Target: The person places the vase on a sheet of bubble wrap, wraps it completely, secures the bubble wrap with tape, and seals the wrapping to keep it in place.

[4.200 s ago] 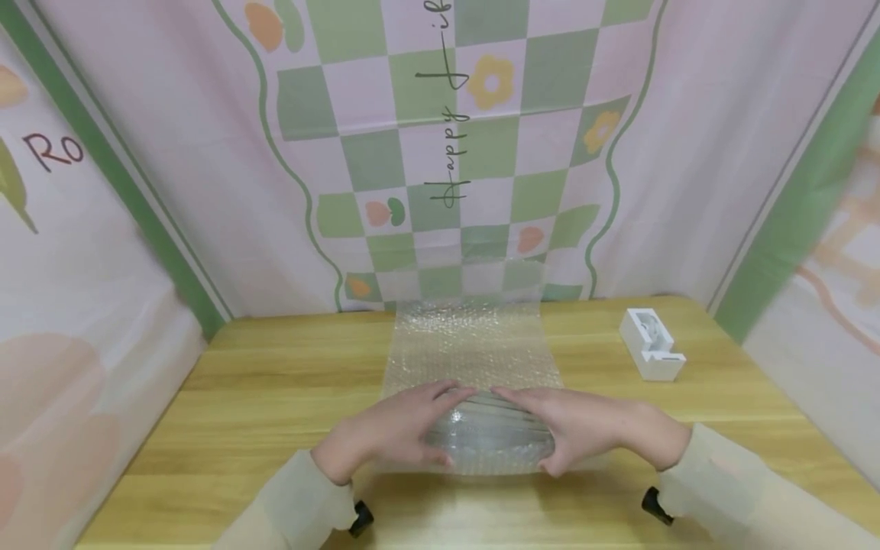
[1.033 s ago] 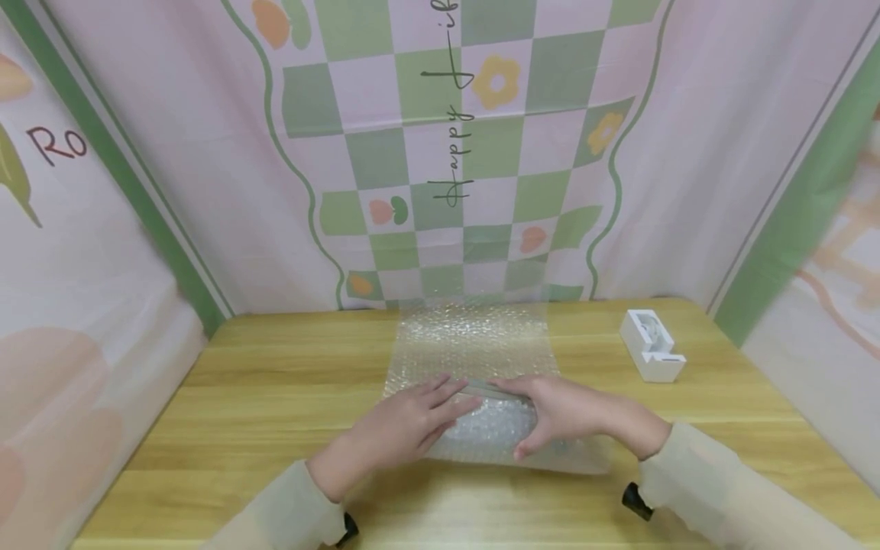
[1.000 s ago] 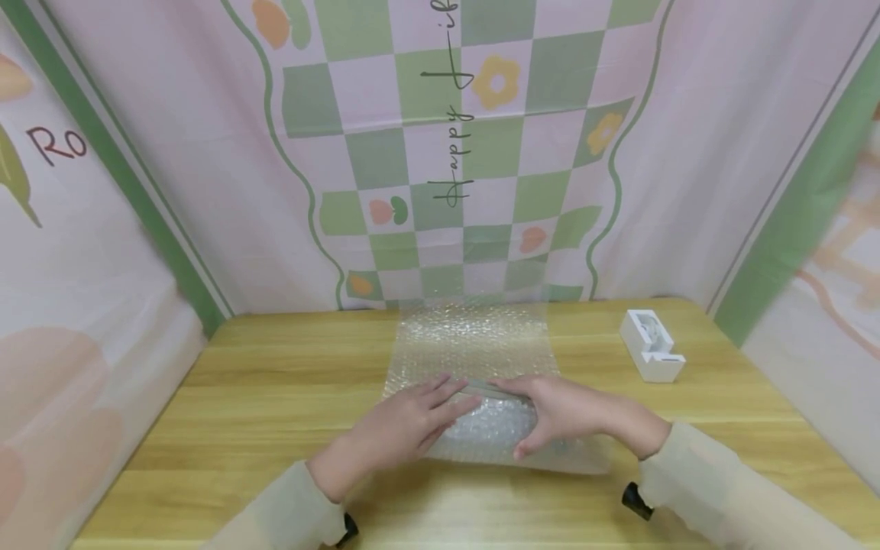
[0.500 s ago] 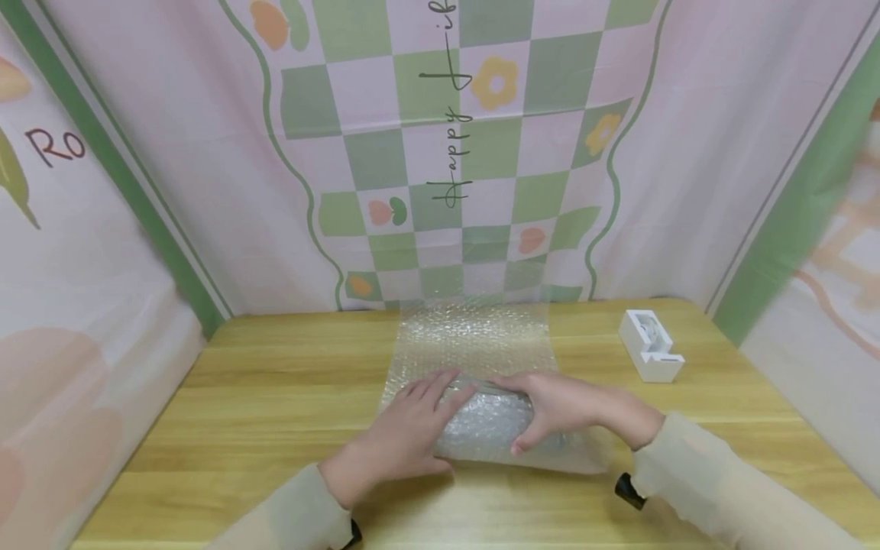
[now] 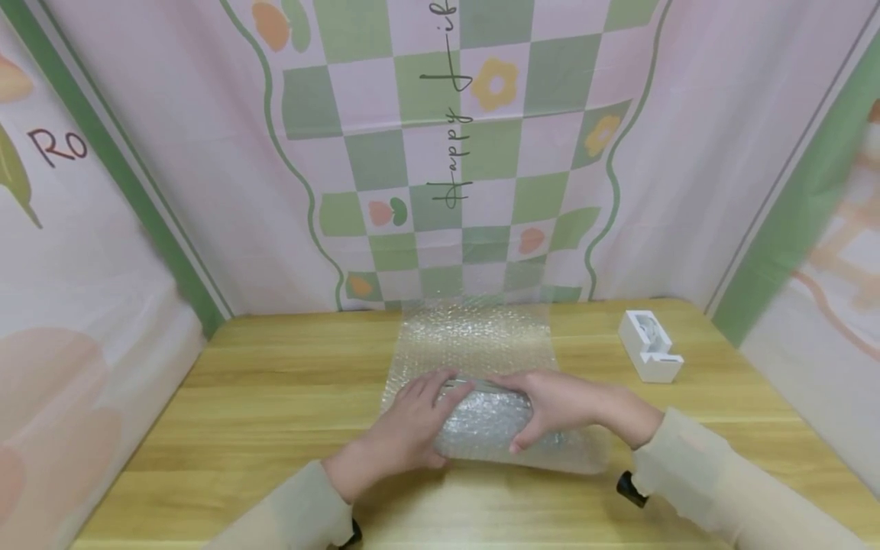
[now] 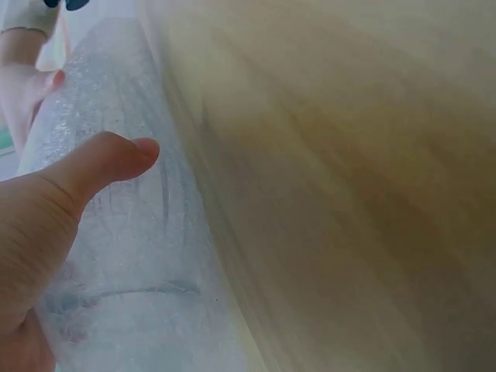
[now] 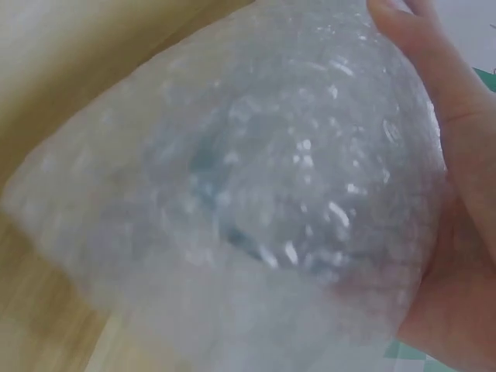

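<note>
A bundle rolled in clear bubble wrap [image 5: 486, 418] lies across the near end of the sheet. Something greyish shows through the layers, but its kind is hidden. My left hand [image 5: 410, 424] grips the bundle's left end, fingers over the far side and thumb at the near side. In the left wrist view, that thumb [image 6: 105, 163] lies along the wrap. On the right part, my right hand [image 5: 560, 405] holds the bundle between thumb and fingers. A loose flap of wrap [image 7: 116, 225] sticks out past the right end, in the right wrist view.
The unrolled bubble wrap sheet [image 5: 474, 336] runs back over the wooden table [image 5: 275, 382] to its far edge and up against the patterned cloth [image 5: 426, 153]. A white tape dispenser [image 5: 649, 347] stands at the back right.
The bundle has rolled slightly away from me, with more wrap around it. My left hand, flatter over the top a second ago, now has its thumb down at the near side.
</note>
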Available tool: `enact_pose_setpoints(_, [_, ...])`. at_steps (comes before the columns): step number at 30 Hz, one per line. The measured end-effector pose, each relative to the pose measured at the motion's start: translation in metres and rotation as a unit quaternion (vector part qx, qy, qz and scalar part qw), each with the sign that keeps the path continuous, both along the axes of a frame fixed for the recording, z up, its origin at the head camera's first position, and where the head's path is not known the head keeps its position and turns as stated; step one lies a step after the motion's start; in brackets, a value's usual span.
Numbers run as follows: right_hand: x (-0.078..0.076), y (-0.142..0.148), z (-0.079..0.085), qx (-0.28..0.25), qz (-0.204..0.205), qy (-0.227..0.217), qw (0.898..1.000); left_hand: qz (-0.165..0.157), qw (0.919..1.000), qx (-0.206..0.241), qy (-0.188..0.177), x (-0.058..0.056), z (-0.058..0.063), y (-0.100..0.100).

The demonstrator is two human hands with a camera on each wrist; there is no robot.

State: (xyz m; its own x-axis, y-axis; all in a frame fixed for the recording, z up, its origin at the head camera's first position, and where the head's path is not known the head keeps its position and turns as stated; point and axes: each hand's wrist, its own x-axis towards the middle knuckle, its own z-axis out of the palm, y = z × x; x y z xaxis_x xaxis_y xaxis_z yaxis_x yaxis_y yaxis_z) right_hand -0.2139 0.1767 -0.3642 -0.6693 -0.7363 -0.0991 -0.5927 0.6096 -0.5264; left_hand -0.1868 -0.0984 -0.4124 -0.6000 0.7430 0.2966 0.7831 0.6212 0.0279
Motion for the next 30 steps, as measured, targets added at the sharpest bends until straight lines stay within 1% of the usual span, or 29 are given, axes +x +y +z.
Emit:
enact_pose_setpoints(3, [0.002, 0.0, -0.001, 0.003, -0.004, 0.003, 1.0, -0.004, 1.0, 0.003, -0.007, -0.001, 0.0, 0.0])
enact_pose_setpoints(6, [0.005, 0.001, -0.003, 0.007, -0.005, 0.018, 1.0, -0.007, 0.9999, 0.004, -0.008, -0.001, 0.001, 0.0])
enact_pose_setpoints(10, [0.007, 0.003, -0.003, 0.009, -0.007, 0.05, 0.999, -0.005, 1.0, 0.002, -0.005, -0.001, 0.001, 0.0])
enact_pose_setpoints(12, [0.01, 0.003, -0.003, 0.008, -0.009, 0.078, 0.997, -0.004, 1.0, 0.001, -0.004, -0.001, 0.002, 0.0])
enact_pose_setpoints(13, [0.012, 0.002, -0.003, 0.01, -0.009, 0.098, 0.995, -0.003, 1.0, 0.0, -0.004, -0.001, 0.002, 0.0])
enact_pose_setpoints(15, [0.016, 0.001, -0.003, 0.012, -0.013, 0.15, 0.989, -0.002, 1.0, -0.001, -0.004, -0.002, 0.002, 0.0])
enact_pose_setpoints(16, [0.019, 0.0, -0.004, 0.014, -0.014, 0.185, 0.983, 0.0, 1.0, 0.0, -0.006, -0.002, 0.001, 0.001])
enact_pose_setpoints(19, [0.029, -0.003, -0.006, 0.022, -0.026, 0.28, 0.959, 0.008, 0.9998, 0.002, -0.017, -0.003, 0.002, 0.001])
enact_pose_setpoints(21, [0.036, -0.005, -0.008, 0.023, -0.035, 0.318, 0.947, 0.013, 0.9995, 0.006, -0.029, -0.004, 0.002, 0.002])
enact_pose_setpoints(22, [0.039, -0.006, -0.009, 0.025, -0.039, 0.329, 0.943, 0.015, 0.9993, 0.009, -0.033, -0.005, 0.002, 0.002])
enact_pose_setpoints(24, [0.044, -0.007, -0.011, 0.027, -0.047, 0.334, 0.941, 0.016, 0.9988, 0.014, -0.043, -0.006, 0.002, 0.002])
enact_pose_setpoints(27, [0.048, -0.009, -0.016, 0.036, -0.05, 0.324, 0.944, 0.019, 0.9982, 0.018, -0.054, -0.009, 0.001, 0.002])
enact_pose_setpoints(30, [0.049, -0.009, -0.022, 0.052, -0.043, 0.323, 0.944, 0.024, 0.997, 0.022, -0.07, -0.011, 0.001, 0.003])
